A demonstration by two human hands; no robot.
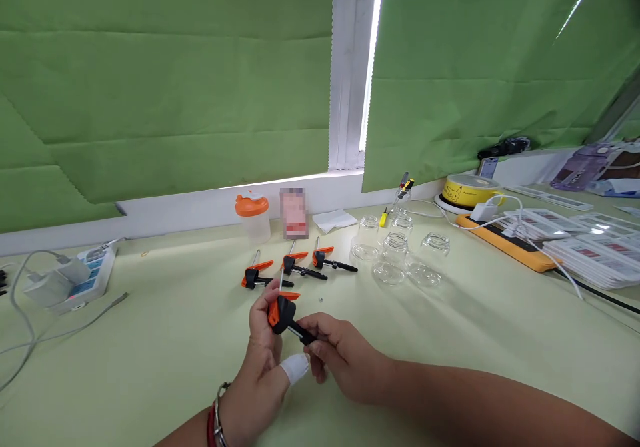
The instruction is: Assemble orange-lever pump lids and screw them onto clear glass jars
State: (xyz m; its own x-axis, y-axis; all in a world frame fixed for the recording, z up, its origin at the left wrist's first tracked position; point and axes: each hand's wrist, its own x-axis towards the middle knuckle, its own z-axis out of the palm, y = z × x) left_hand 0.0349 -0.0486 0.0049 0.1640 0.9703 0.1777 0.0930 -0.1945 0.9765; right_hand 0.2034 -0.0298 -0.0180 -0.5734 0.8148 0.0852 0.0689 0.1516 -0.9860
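Head view: above the worktop (150,354), your left hand (260,374) grips the orange-and-black tool (285,312) while your right hand (340,352) pinches its handle (301,332); beyond that tool lie three similar tools (289,265) and, past it rightward, glass jars (393,260).

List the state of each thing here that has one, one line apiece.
Left hand: holding a black-and-orange part
Right hand: pinching that part's black stem
Three similar parts: resting on the table
Front jars: upright, uncovered
Cup: orange lid on
Left power strip: chargers plugged in
Orange power strip: charger plugged in
Blinds: lowered
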